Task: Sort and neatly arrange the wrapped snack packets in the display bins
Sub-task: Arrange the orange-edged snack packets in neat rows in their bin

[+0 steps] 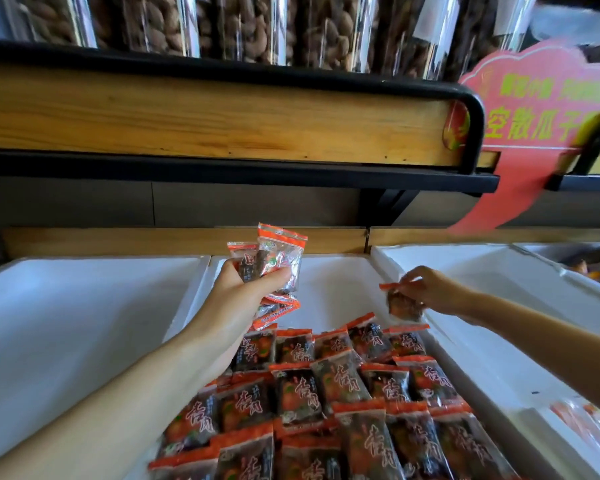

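Snack packets (343, 393): dark filling under clear wrap, orange-red sealed ends; laid in overlapping rows, face up, across the near part of the middle bin (333, 268), whose far part shows bare white floor

Left hand (243, 289): raised over the far part of the middle bin; thumb (274, 277) curled across the front of a bunch of packets (274, 261), other fingers wrapped behind it; packets fan out above the fist and several hang below it

Right hand (426, 289): over the right side of the same bin; fingertips (409, 280) bunched together, pinching a single packet (404, 304) near its orange top seam; packet hangs just above the rearmost row, apart from it

Writing on packets: large pale brush-style Chinese characters down each face, small green mark beside them; too blurred to read with certainty

Left bin (84, 306) and right bin (482, 271): white, flanking the middle bin, rims touching

Sign (541, 109): pink, scalloped edge, upper right; yellow-green characters, lower line reads 空散瓜子 before the edge cuts it, upper line blurred

Wooden shelf (187, 123): black-framed, above the bins; clear dispensers (326, 29) of brown nuts stand on it
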`<act>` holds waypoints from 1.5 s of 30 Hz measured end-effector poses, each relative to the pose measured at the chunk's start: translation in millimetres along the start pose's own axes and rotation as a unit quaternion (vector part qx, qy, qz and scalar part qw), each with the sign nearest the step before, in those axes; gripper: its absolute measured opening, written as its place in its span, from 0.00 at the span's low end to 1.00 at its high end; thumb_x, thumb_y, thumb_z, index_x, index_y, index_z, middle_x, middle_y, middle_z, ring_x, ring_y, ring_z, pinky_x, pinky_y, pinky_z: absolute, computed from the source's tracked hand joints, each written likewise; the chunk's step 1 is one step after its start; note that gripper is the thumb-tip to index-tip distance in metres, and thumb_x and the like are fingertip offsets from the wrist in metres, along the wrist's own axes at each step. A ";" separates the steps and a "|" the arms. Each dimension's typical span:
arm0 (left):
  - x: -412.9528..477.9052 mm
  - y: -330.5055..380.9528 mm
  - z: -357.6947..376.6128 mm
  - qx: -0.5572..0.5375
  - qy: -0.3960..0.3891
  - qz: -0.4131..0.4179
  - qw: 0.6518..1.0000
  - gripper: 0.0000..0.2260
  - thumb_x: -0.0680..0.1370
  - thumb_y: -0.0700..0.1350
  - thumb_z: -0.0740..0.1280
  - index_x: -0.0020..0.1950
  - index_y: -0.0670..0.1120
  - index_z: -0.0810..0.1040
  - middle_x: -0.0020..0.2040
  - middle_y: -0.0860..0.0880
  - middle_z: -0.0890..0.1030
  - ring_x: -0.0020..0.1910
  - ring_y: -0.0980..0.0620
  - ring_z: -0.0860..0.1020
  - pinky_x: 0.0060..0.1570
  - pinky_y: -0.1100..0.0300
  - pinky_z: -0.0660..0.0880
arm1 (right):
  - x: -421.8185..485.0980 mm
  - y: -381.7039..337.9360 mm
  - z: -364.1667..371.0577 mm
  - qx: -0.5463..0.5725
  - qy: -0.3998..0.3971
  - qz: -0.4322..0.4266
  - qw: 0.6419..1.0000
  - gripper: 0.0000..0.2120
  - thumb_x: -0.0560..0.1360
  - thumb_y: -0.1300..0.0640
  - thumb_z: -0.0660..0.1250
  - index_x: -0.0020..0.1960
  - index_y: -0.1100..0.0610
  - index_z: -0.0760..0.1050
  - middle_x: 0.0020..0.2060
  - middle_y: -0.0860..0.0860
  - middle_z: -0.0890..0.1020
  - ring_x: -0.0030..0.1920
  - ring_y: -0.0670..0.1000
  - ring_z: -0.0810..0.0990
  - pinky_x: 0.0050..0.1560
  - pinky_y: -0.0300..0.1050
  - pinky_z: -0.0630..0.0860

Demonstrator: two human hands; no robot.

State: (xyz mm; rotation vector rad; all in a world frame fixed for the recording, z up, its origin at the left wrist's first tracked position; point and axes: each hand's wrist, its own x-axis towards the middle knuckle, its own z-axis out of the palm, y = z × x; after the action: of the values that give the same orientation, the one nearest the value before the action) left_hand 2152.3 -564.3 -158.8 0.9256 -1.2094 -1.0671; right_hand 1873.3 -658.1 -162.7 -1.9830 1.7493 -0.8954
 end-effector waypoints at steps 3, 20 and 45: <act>-10.5 1.9 3.7 -0.004 -0.004 -0.006 1.000 0.14 0.74 0.44 0.72 0.58 0.48 0.74 0.51 0.48 0.85 0.51 0.47 0.83 0.63 0.43 0.74 | -12.2 13.5 2.5 -0.019 -0.019 0.021 0.999 0.09 0.78 0.63 0.62 0.39 0.56 0.71 0.47 0.57 0.79 0.47 0.56 0.79 0.48 0.49 0.76; -43.6 -14.4 11.2 -0.049 -0.004 -0.054 0.997 0.15 0.72 0.41 0.74 0.57 0.46 0.75 0.48 0.49 0.85 0.53 0.48 0.82 0.64 0.45 0.73 | -20.3 16.6 32.3 -0.090 -0.003 0.039 0.995 0.19 0.78 0.59 0.64 0.66 0.62 0.68 0.62 0.60 0.73 0.60 0.58 0.74 0.55 0.47 0.73; -91.8 2.5 -31.7 -0.067 0.073 -0.060 0.993 0.08 0.81 0.45 0.62 0.58 0.45 0.75 0.53 0.44 0.84 0.56 0.45 0.81 0.64 0.45 0.72 | -119.5 -126.3 52.8 0.283 -0.053 -0.125 0.949 0.09 0.76 0.58 0.65 0.52 0.63 0.77 0.46 0.57 0.84 0.40 0.47 0.83 0.39 0.35 0.80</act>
State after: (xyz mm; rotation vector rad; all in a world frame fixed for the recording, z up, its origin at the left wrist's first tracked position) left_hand 2180.9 -475.0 -184.4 0.9633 -0.9591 -1.1403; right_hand 1998.4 -527.1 -148.9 -1.8298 1.0328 -1.1846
